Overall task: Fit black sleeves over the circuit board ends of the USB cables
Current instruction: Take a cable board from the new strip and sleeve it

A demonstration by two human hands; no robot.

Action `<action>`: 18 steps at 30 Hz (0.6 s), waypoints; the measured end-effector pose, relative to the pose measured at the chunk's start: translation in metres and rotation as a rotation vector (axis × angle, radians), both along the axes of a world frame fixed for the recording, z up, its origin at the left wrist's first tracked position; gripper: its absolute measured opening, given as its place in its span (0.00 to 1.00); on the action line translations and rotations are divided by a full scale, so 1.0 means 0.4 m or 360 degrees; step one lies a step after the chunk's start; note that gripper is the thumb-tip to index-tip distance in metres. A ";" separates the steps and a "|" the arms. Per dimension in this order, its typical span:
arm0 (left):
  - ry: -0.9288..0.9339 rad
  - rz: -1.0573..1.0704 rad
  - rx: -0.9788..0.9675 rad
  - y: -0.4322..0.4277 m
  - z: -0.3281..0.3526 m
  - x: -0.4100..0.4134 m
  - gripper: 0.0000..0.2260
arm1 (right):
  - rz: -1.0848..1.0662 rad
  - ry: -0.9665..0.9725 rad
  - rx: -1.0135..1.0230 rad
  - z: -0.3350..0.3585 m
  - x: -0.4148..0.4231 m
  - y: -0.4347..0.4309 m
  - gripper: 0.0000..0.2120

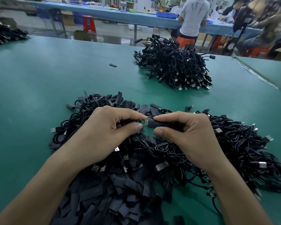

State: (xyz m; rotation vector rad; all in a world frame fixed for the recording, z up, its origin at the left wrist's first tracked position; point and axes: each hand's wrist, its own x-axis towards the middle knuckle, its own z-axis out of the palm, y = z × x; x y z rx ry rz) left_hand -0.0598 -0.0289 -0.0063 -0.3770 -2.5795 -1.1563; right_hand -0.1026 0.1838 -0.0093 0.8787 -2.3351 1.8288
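Mid-fit, centre of frame. Left hand [110, 127] pinched a small green circuit board [143, 122], fingers [139, 127] clamped on its near end. Right hand [185, 132] held a black sleeve [159, 123], thumb and forefinger closed around it, sleeve mouth already over the board's right end. Part of the board showed bare between the two hands, so this sleeve looked only partly on; it would need pushing further left.

Progress overall: a heap of cables [173, 65] in the upper middle looked finished, sleeved ends sticking out. A bigger tangle of unsleeved cables [234, 143] lay under and right of the hands, a few bare boards visible at lower right. So plenty left, I'd judge.

Counts: two hands, one board and one sleeve in hand. Loose sleeves [120, 192] piled at lower centre, far too many to count; same for cables in both heaps. One stray sleeve [113, 65] lay alone on the green table [39, 95], upper middle. Another dark cable pile [5, 34] sat at upper left.
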 end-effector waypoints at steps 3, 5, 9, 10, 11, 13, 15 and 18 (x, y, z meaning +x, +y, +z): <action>-0.0049 -0.0009 0.0010 -0.001 0.001 0.001 0.09 | -0.0080 0.0053 0.0056 -0.005 -0.002 -0.004 0.11; -0.0053 -0.0028 0.0005 -0.001 0.002 0.003 0.09 | -0.0121 0.0084 0.0116 -0.008 -0.004 -0.004 0.12; -0.0013 -0.0058 -0.0001 0.000 0.005 0.005 0.09 | -0.0128 0.0089 0.0119 -0.008 -0.005 -0.002 0.11; -0.0027 -0.0062 -0.0009 -0.001 0.006 0.005 0.09 | -0.0120 0.0096 0.0127 -0.007 -0.005 -0.002 0.11; -0.0040 -0.0072 -0.0014 -0.002 0.006 0.005 0.09 | -0.0105 0.0104 0.0142 -0.006 -0.005 -0.002 0.10; -0.0076 -0.0108 -0.0005 -0.003 0.007 0.006 0.10 | -0.0057 0.0094 0.0158 -0.005 -0.003 -0.002 0.09; -0.0106 -0.0153 0.0034 -0.002 0.007 0.007 0.11 | -0.0001 0.0045 0.0143 -0.004 0.000 -0.002 0.10; -0.0125 -0.0161 0.0112 0.000 0.005 0.004 0.12 | 0.0024 0.0042 0.0151 -0.003 0.004 -0.003 0.12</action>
